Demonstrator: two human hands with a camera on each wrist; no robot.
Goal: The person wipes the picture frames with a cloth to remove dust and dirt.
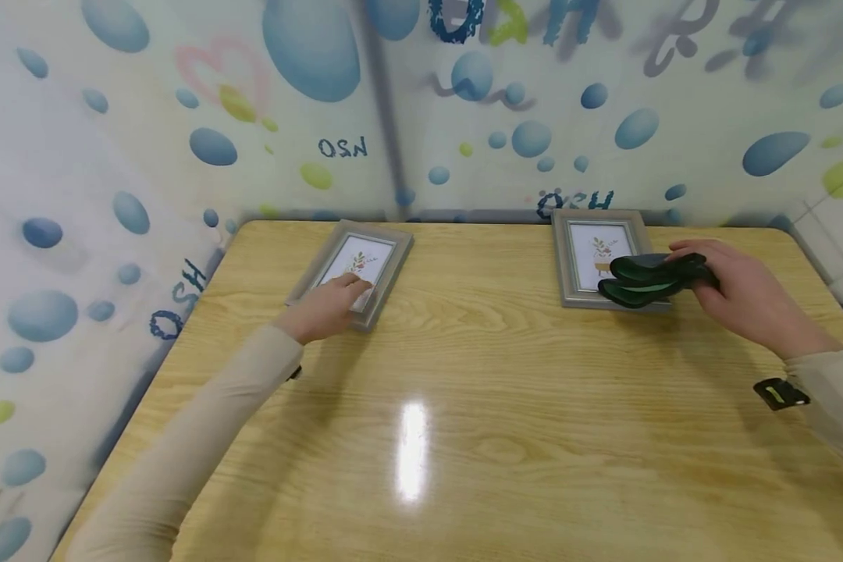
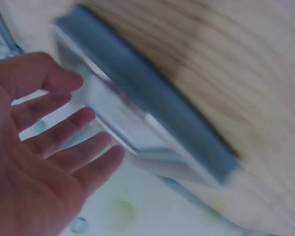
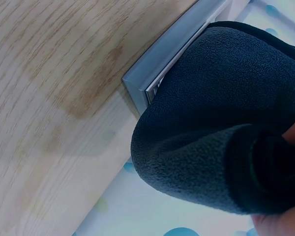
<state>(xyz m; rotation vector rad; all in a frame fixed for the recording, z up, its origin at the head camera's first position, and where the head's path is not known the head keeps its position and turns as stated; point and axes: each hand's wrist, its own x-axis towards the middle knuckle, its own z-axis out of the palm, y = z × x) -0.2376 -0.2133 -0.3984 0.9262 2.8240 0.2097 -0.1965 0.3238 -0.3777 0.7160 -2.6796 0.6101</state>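
Over the lower left part of the left grey picture frame point(image 1: 391, 279) hovers my left hand point(image 1: 326, 311), its fingers loosely bent. In the left wrist view the fingers are spread beside that frame point(image 2: 152, 88), with nothing gripped. My right hand point(image 1: 752, 293) holds a folded dark green cloth point(image 1: 642, 285) by its bunched end. The cloth hangs over the lower right corner of the right picture frame point(image 1: 563, 257) and hides part of its plant print point(image 1: 600, 246). Up close in the right wrist view, the fuzzy cloth point(image 3: 226, 83) overlaps the frame's edge point(image 3: 162, 54).
Both frames lie face up near the far edge of a light wood table point(image 1: 478, 351). A printed wall covering point(image 1: 492, 172) with blue and green drops rises right behind it, and continues at the left. Glare point(image 1: 412, 453) shows on the tabletop.
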